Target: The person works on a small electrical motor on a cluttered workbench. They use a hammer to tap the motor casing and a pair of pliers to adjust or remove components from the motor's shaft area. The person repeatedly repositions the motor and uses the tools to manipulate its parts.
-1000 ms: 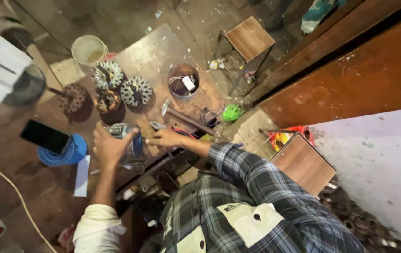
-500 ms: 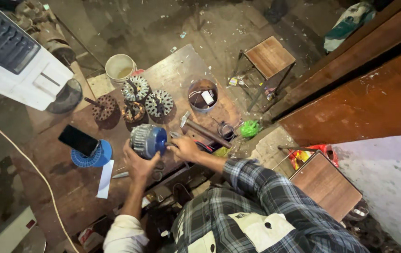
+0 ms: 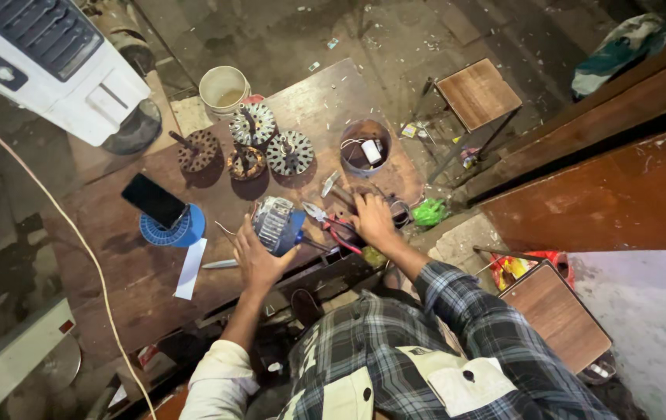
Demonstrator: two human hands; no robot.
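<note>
Cluttered wooden workbench in a dim workshop, seen from above. Your left hand is clenched around a motor stator with a blue end, now lifted just off the bench and tilted toward you; a second ago it sat lower, closer to the tools. Your right hand lies flat on the bench beside red-handled pliers, fingers spread, grasping nothing. Three more wound stators sit behind, near a round tub of parts. A phone rests on a blue spool.
</note>
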